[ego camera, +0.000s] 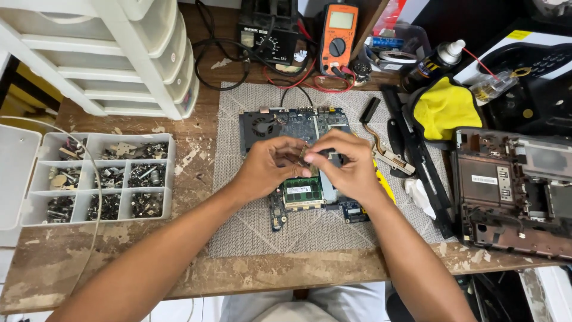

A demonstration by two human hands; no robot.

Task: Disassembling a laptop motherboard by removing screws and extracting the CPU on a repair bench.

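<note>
Your left hand [268, 164] and right hand [345, 164] meet above the blue laptop circuit board [298, 125], which lies on the grey woven mat [238, 232] on the worn wooden counter [119, 268]. The fingers of both hands are pinched together on a small thin metal piece [303, 152] held between them, just over the green memory module [302, 192]. A white compartment tray of screws [101, 179] sits well to your left.
</note>
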